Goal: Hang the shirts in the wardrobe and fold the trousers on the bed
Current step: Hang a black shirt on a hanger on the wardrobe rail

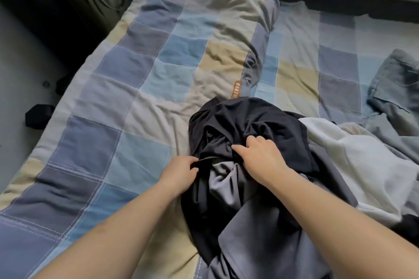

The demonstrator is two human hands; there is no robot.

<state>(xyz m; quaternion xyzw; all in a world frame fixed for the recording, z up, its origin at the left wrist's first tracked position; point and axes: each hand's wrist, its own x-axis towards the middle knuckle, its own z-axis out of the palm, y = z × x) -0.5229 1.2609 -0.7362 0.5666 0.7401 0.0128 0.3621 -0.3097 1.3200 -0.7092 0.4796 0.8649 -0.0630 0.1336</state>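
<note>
A dark blue garment (238, 124) lies in a crumpled heap on the bed (140, 70), near the middle of the view. I cannot tell if it is a shirt or trousers — it is too bunched up.

The left hand (181, 173) pinches the edge of the dark cloth between thumb and fingers, at the left side of the heap. The right hand (258, 154) has its fingers curled into the top of the same heap and grips a fold of it. The two hands are close to each other, with a bit of dark cloth between them.

Under the dark garment there is grey cloth (249, 222), which runs down to the bottom edge of the view. Just to the right of the heap lies a white cloth (340, 147), touching it. Far to the right, well apart from the hands, lie blue jeans (394, 81), also crumpled.

A checked quilt (192, 36) in blue, grey and tan squares is folded over on the left part of the bed. A sheet with the same squares shows on the right. Left of the bed is a pale floor (20, 56) with a small black thing (38, 115) on it.
</note>
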